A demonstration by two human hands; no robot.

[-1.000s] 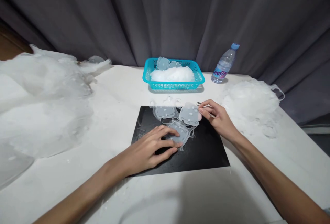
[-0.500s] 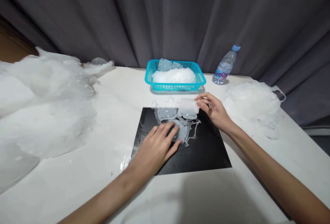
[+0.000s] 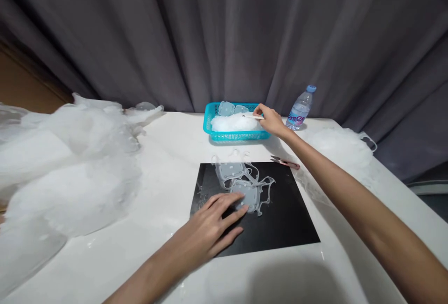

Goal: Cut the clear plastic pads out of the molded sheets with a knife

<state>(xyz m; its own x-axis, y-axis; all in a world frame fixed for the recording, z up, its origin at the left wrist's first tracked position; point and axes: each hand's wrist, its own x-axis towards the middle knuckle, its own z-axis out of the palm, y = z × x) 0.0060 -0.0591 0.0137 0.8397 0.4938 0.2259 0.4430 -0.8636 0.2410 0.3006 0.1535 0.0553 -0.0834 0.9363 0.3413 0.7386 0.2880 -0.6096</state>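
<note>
Translucent plastic pieces (image 3: 251,193) lie toward eleven o'clock on the black mat (image 3: 283,220), the nearer one touched by the loosely spread left hand (image 3: 219,220); at twelve o'clock, beyond the mat, the right hand (image 3: 268,116) pinches a thin pale piece (image 3: 250,116) over the turquoise basket (image 3: 236,137).

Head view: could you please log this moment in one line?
left hand: on translucent plastic; right hand: holding pale piece over basket; scissors: mat corner

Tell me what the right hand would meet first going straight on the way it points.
Probably the white heap in the basket; depth is unclear, so the right hand and its piece might pass above it.
</note>
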